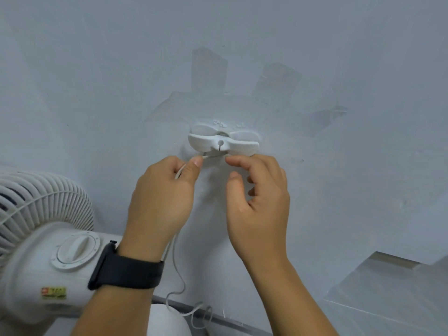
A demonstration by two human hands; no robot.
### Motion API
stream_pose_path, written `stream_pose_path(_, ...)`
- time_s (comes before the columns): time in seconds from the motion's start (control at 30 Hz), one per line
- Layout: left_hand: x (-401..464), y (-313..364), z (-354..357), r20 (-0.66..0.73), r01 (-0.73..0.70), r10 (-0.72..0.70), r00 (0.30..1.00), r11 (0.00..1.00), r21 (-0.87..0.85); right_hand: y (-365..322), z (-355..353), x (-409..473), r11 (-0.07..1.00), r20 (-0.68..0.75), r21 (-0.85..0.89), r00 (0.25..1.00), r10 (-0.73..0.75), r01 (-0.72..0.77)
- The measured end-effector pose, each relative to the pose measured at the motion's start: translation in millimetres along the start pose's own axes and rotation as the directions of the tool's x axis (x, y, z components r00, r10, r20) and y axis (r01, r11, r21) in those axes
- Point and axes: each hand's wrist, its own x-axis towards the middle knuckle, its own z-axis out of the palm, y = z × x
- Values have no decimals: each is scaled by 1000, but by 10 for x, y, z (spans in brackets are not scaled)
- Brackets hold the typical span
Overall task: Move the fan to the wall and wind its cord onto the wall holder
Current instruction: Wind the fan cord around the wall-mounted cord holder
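The thin white cord point(178, 270) runs sideways just under the white winged plastic wall holder point(221, 143), w/ left hand point(161, 195) pinching it at holder's lower-left edge & right hand point(258, 197) nearer, fingers loosely curled holding nothing; white plastic fan point(48, 251) stands at wall, lower left, w/ a small red-green sticker, unreadable.
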Motion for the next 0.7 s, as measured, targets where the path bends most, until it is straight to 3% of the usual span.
stream_pose_path(0.03, 13, 29, 7, 104, 106, -86, 991, 972, -208, -2, -2, 6, 1000, -6, 4, 1000, 3, -3)
stream_pose_path(0.1, 42, 84, -34, 353, 353, -160, 922, 723, -594, -10, -14, 20, 1000, -15, 10, 1000, -3, 3)
stream_pose_path(0.17, 83, 99, -107, 443, 436, -120, 889, 520, -734, -22, -17, 19, 1000, -14, 12, 1000, -15, 15)
stream_pose_path(0.23, 99, 95, -124, 438, 437, -106, 893, 436, -786, -22, -19, 16, 1000, -13, 14, 1000, -20, 20)
stream_pose_path(0.53, 169, 108, 62, 187, 212, -107, 977, 320, -923, -64, -21, -6, 1000, 17, 21, 1000, 7, -7)
stream_pose_path(0.63, 150, 147, 92, 74, 95, -69, 995, 387, -917, -44, -25, -17, 1000, 15, 21, 1000, 13, -13)
stream_pose_path(0.7, 113, 176, 96, -29, -17, -16, 999, 517, -856, -33, -32, -16, 1000, 11, 25, 1000, 15, -15)
